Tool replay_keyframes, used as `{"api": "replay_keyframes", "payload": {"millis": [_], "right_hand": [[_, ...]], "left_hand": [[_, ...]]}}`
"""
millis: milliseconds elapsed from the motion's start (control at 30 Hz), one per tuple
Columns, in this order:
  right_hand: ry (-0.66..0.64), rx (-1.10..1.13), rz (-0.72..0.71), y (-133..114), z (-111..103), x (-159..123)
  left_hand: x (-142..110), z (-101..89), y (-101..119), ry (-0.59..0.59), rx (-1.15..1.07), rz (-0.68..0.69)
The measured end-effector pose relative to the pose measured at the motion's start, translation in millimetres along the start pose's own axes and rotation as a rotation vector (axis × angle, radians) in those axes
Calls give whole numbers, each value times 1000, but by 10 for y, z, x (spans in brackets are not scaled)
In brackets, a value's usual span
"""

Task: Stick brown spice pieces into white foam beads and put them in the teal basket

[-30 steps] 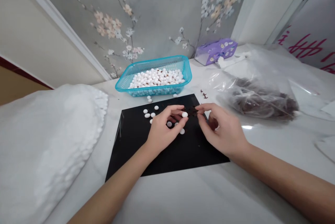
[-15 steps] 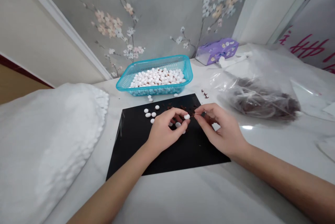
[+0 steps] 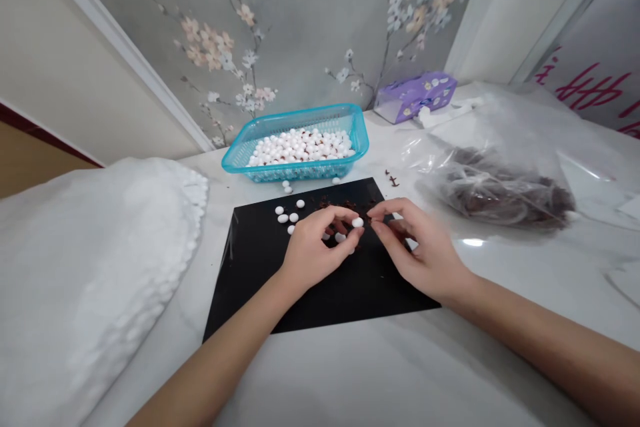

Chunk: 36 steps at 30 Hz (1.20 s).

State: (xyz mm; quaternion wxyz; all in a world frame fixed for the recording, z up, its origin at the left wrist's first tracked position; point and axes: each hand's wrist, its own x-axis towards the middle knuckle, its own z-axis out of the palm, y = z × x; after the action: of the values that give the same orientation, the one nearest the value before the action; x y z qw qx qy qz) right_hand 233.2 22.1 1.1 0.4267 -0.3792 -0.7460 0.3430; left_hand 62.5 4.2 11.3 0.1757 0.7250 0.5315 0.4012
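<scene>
My left hand (image 3: 317, 250) is over the black mat (image 3: 350, 290), and its fingertips pinch a white oval bead (image 3: 357, 222). My right hand (image 3: 420, 250) comes in from the right, with thumb and forefinger pinched on a tiny dark brown bit (image 3: 371, 218). Its fingertips are close to the held bead, not touching it. Scattered dark brown bits (image 3: 345, 205) lie on the mat between my hands. Several loose white beads (image 3: 283, 218) sit on the mat to the left, and others lie partly hidden under my left hand.
A turquoise plastic basket (image 3: 295, 119) full of white beads stands beyond the mat. To the right lies a clear plastic bag (image 3: 500, 190) of dark brown pieces. Behind it stands a purple tissue box (image 3: 415, 98). A white cushion (image 3: 90, 280) lies left on the white marble-look table (image 3: 310, 374).
My hands have drawn slightly closer together, and the white bead in my left fingertips has shifted a little right. The view has moved only slightly.
</scene>
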Motion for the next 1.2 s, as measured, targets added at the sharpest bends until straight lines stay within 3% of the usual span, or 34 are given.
{"api": "replay_keyframes", "payload": {"millis": [400, 700, 933, 1200], "right_hand": [[200, -20, 26, -44, -10, 20], [4, 1, -44, 28, 19, 9], [20, -78, -33, 3, 4, -5], [82, -254, -133, -39, -19, -17]], "left_hand": [[-16, 8, -14, 21, 30, 71], [-8, 1, -3, 12, 33, 101], [-17, 1, -13, -13, 41, 103], [-2, 2, 18, -24, 49, 64]]}}
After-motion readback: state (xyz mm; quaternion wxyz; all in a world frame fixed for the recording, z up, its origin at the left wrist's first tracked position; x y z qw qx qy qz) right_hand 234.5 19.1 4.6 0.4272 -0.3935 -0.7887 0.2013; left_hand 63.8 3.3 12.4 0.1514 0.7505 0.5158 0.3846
